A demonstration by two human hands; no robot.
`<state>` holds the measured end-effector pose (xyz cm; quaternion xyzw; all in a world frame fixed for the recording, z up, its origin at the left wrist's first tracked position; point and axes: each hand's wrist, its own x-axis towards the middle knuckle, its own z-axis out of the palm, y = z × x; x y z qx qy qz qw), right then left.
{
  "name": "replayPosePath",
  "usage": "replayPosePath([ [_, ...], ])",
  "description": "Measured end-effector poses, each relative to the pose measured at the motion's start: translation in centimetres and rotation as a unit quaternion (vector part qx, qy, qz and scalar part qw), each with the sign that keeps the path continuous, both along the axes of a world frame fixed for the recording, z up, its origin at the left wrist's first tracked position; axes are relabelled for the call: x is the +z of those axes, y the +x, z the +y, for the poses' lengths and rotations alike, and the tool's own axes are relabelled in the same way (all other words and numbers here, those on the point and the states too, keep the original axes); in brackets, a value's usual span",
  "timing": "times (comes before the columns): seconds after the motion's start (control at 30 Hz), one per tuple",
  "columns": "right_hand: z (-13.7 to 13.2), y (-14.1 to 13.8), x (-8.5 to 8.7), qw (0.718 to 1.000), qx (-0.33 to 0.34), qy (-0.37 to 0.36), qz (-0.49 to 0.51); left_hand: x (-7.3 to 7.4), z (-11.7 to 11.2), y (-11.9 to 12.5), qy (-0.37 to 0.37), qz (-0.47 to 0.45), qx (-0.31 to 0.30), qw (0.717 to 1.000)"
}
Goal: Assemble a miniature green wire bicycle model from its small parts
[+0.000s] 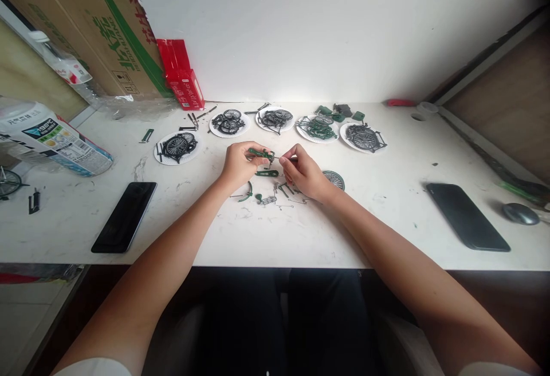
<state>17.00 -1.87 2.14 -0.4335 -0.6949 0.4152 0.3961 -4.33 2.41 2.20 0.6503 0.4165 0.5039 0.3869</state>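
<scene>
My left hand (239, 164) is closed round a small green model bicycle frame (261, 153), held just above the white table (326, 232). My right hand (303, 172) pinches a thin small part at the frame's right end; I cannot make out what it is. Below the hands lie loose green and metal parts (268, 192): a green bar (266, 173), a curved mudguard (248, 192), and a small spoked wheel (334, 179) beside my right wrist.
Several white paper plates hold wheels and parts, from one at the left (177, 147) to one at the right (363, 137). Black phones lie at the left (124, 215) and right (467, 215). A mouse (519, 213), red packet (185, 86), cardboard box (98, 26) and plastic bottle (51, 135) ring the table.
</scene>
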Motion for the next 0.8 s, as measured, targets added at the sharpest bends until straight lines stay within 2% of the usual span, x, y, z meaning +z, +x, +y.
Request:
replayPosePath([
  [0.23,-0.09,0.04,0.57,1.000,0.006,-0.004,-0.011,-0.19,0.09,-0.06,0.001,0.005,-0.002,1.000],
  [0.8,-0.07,0.25,0.47,1.000,0.002,0.001,-0.030,-0.15,0.01,-0.02,-0.003,0.006,-0.005,1.000],
])
